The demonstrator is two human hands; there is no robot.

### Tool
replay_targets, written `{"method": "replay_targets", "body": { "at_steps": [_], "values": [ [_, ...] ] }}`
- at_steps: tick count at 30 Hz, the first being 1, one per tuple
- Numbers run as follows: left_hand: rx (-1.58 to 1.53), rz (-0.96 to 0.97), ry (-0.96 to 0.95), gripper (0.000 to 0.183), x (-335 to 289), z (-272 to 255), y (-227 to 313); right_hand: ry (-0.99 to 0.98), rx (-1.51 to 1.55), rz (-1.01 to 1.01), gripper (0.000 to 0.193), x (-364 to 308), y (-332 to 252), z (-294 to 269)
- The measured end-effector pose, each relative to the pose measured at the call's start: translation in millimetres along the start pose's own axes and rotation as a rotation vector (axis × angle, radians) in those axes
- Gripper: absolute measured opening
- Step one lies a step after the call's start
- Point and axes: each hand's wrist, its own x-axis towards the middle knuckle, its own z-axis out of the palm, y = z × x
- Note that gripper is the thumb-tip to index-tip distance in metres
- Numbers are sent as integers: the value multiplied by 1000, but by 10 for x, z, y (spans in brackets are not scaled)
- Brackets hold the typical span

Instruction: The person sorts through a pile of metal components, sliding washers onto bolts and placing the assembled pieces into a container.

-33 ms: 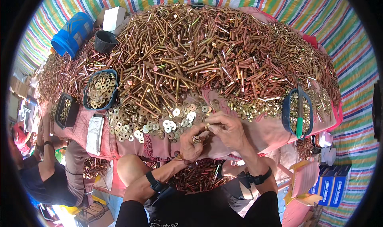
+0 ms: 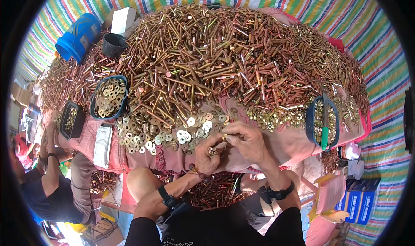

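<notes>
My left hand [image 2: 208, 156] is closed around bolts [image 2: 212, 150], whose round ends stick out between the fingers. Close against it, my right hand [image 2: 246, 142] pinches a small brass-coloured nut [image 2: 224, 137] with thumb and forefinger. The two hands meet above the pink cloth [image 2: 263, 146] at the near edge of the heap. Just beyond my left hand lie loose flat washers [image 2: 164, 135]. Past my right hand, loose nuts [image 2: 270, 118] are spread along the foot of a large heap of gold-toned bolts [image 2: 203, 60].
On the left are a tub of washers [image 2: 110, 98], a dark tray of small parts [image 2: 72, 119] and a blue bucket [image 2: 78, 37]. A tub of nuts [image 2: 317, 120] with a green-handled tool [image 2: 324, 138] stands right. Another person's arm [image 2: 49, 170] shows at far left.
</notes>
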Motion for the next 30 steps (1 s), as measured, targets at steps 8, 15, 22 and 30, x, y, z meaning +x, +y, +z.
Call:
{"method": "replay_targets", "body": {
  "at_steps": [8, 15, 22, 30],
  "values": [
    [38, 57, -3, 30, -24, -8, -46, -2, 192, -27, 9, -29, 74, 74],
    [24, 33, -6, 31, -15, -15, -30, 66, -113, -144, 14, -9, -20, 96],
    [10, 120, -1, 29, 11, -10, 2, 68, -85, 189, 27, -39, -128, 110],
    [-89, 21, -22, 26, -69, -31, -104, 17, -62, 299, 23, -53, -146, 102]
  ]
}}
